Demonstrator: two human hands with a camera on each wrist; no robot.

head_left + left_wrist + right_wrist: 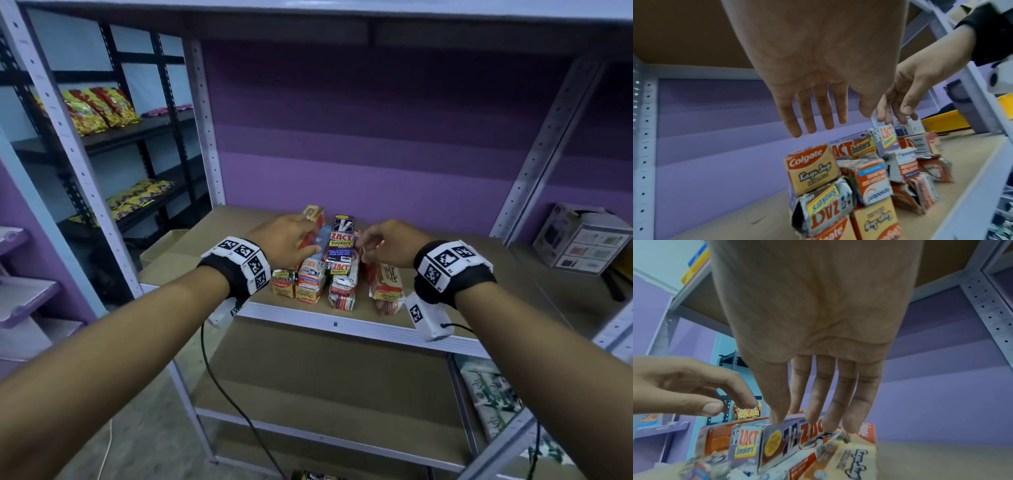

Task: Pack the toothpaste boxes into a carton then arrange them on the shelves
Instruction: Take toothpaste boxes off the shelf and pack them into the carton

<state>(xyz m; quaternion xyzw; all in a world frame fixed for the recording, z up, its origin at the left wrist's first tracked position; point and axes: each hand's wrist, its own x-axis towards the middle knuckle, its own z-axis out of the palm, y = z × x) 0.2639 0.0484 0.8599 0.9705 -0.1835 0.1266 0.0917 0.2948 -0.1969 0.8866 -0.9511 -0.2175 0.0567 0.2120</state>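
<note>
Reaching over a stack of toothpaste boxes (pixel 329 270) on the brown shelf board (pixel 479 274), the person is holding both hands above the pile. The left hand (pixel 286 240) is hovering with fingers (pixel 807 113) straight and spread over the Colgate Kayu Sugi box (pixel 810 168), not touching it in the left wrist view. The right hand (pixel 387 241) is lowering loosely extended fingers (pixel 818 394) onto the top of the black Zact Smokers box (pixel 340 245), fingertips apparently touching it without gripping. An open carton (pixel 168 253) is sitting beside the shelf at the left.
</note>
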